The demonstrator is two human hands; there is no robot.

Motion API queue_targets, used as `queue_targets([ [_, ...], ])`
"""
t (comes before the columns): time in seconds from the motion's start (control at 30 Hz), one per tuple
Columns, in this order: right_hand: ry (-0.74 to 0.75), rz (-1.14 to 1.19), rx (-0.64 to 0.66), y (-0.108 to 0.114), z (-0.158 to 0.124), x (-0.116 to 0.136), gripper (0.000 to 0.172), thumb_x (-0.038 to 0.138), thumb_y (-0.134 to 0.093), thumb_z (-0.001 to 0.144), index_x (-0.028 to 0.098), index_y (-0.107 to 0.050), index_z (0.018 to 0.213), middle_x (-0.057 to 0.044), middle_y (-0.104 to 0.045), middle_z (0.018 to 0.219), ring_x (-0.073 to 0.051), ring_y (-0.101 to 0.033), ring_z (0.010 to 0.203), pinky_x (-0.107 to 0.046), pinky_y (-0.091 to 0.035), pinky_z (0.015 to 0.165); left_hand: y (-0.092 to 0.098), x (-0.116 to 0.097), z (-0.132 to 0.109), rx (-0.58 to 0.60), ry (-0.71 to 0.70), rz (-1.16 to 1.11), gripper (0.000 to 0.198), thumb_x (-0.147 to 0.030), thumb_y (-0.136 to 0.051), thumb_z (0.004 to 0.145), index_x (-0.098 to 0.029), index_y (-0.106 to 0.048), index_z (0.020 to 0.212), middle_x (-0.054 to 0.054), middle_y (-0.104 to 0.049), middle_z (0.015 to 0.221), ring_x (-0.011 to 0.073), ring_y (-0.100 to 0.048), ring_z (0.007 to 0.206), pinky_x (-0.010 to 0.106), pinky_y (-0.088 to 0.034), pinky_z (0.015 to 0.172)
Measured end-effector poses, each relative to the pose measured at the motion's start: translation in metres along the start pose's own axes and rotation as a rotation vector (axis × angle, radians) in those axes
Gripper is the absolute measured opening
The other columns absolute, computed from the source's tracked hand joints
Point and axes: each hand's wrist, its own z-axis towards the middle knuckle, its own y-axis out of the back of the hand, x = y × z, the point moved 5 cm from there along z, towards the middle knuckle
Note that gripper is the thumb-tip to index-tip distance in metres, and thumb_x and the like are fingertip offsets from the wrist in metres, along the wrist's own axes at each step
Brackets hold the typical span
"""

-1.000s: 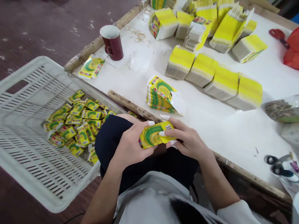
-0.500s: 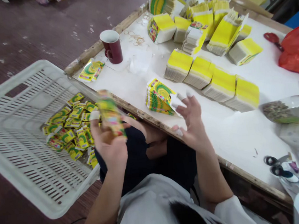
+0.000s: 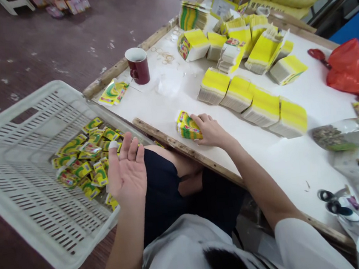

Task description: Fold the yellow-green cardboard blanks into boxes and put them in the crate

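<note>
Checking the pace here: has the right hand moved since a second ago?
Yes. The right hand went from the lap across the table edge onto the stack of packets.

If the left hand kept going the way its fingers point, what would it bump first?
The open left hand points away from the body. It would likely meet the white basket's wall beside the table first, passing over the yellow packets; depth is unclear.

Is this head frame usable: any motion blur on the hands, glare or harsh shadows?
Head view: the open left hand and the right hand on the small yellow-green packet stack are sharp; light is even, shadows soft on the white tabletop; no strong glare.
</note>
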Motion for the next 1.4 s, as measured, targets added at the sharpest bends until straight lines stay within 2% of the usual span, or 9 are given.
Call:
queue_targets([
  [0.17, 0.081, -0.041, -0.043, -0.001, -0.010, 0.001, 0.084, 0.029, -0.073, 0.079, 0.015, -0.035, 0.153, -0.024, -0.051, 0.139, -0.041, -0.054, 0.117, -0.054, -0.048, 0.096, -0.002, 0.002, 0.000, -0.011, -0.036, 0.013, 0.033, -0.043, -0.070, 0.089, -0.027, -0.064, 0.117, 0.006, -0.073, 0.116, 0.0126, -0.073, 0.089, 0.023, -0.061, 0.083],
  [0.37, 0.056, 0.152, -0.223, 0.011, -0.041, -0.011, 0.102, 0.046, -0.083, 0.071, 0.013, -0.032, 0.153, -0.026, -0.041, 0.149, -0.044, -0.043, 0.136, -0.060, -0.039, 0.112, -0.008, -0.001, -0.017, 0.019, -0.072, 0.061, 0.046, -0.030, -0.077, 0.083, -0.023, -0.061, 0.125, 0.005, -0.077, 0.100, 0.0131, -0.074, 0.077, 0.024, -0.062, 0.073],
  [0.57, -0.339, 0.389, -0.553, 0.002, -0.085, -0.005, 0.036, 0.033, -0.064, 0.090, 0.019, -0.062, 0.123, -0.015, -0.062, 0.113, -0.031, -0.063, 0.105, -0.048, -0.054, 0.094, -0.021, 0.011, -0.039, 0.079, -0.022, 0.150, 0.043, -0.030, -0.075, 0.086, -0.020, -0.062, 0.126, 0.003, -0.074, 0.088, 0.0130, -0.072, 0.068, 0.025, -0.060, 0.068],
  [0.8, -0.507, 0.425, -0.576, -0.010, -0.068, 0.000, 0.020, 0.020, -0.067, 0.083, 0.018, -0.066, 0.102, -0.013, -0.062, 0.105, -0.029, -0.061, 0.100, -0.045, -0.053, 0.090, -0.027, 0.029, -0.046, 0.194, 0.172, 0.279, 0.037, -0.034, -0.075, 0.086, -0.020, -0.067, 0.119, 0.002, -0.075, 0.086, 0.0117, -0.069, 0.069, 0.023, -0.058, 0.069],
  [1.0, -0.459, 0.600, -0.680, 0.008, -0.071, 0.002, 0.018, 0.017, -0.065, 0.076, 0.022, -0.051, 0.087, -0.006, -0.064, 0.092, -0.021, -0.059, 0.078, -0.036, -0.051, 0.075, -0.023, 0.047, -0.053, 0.313, 0.287, 0.376, 0.032, -0.034, -0.071, 0.091, -0.023, -0.068, 0.121, 0.003, -0.075, 0.097, 0.0118, -0.070, 0.079, 0.023, -0.057, 0.076],
  [1.1, -0.402, 0.741, -0.739, 0.025, -0.089, 0.021, 0.017, 0.017, -0.062, 0.080, 0.024, -0.048, 0.088, 0.000, -0.061, 0.082, -0.015, -0.054, 0.065, -0.029, -0.047, 0.064, -0.030, 0.057, -0.053, 0.379, 0.355, 0.295, 0.048, -0.039, -0.080, 0.082, -0.025, -0.067, 0.127, 0.008, -0.073, 0.119, 0.0177, -0.071, 0.095, 0.027, -0.060, 0.078],
  [1.2, -0.185, 0.926, -0.530, 0.026, -0.102, 0.058, 0.018, 0.013, -0.061, 0.080, 0.024, -0.049, 0.088, 0.003, -0.058, 0.078, -0.012, -0.052, 0.061, -0.024, -0.044, 0.059, -0.041, 0.054, -0.051, 0.347, 0.304, 0.086, 0.059, -0.056, -0.080, 0.075, -0.029, -0.067, 0.126, 0.009, -0.067, 0.134, 0.0275, -0.065, 0.119, 0.037, -0.060, 0.091],
  [1.3, 0.037, 1.166, -0.301, 0.011, -0.110, 0.093, 0.018, 0.011, -0.062, 0.081, 0.023, -0.049, 0.082, 0.003, -0.057, 0.076, -0.011, -0.051, 0.062, -0.022, -0.043, 0.058, -0.050, 0.044, -0.052, 0.243, 0.155, 0.006, 0.055, -0.068, -0.063, 0.082, -0.028, -0.071, 0.118, 0.008, -0.070, 0.127, 0.0320, -0.063, 0.125, 0.045, -0.055, 0.102],
  [1.4, 0.050, 1.371, -0.353, -0.001, -0.116, 0.104, 0.018, 0.020, -0.066, 0.085, 0.024, -0.049, 0.081, 0.002, -0.057, 0.078, -0.013, -0.054, 0.067, -0.024, -0.047, 0.063, -0.052, 0.042, -0.060, 0.172, 0.078, 0.017, 0.049, -0.067, -0.054, 0.087, -0.025, -0.075, 0.101, 0.006, -0.075, 0.099, 0.0306, -0.070, 0.106, 0.047, -0.056, 0.099],
])
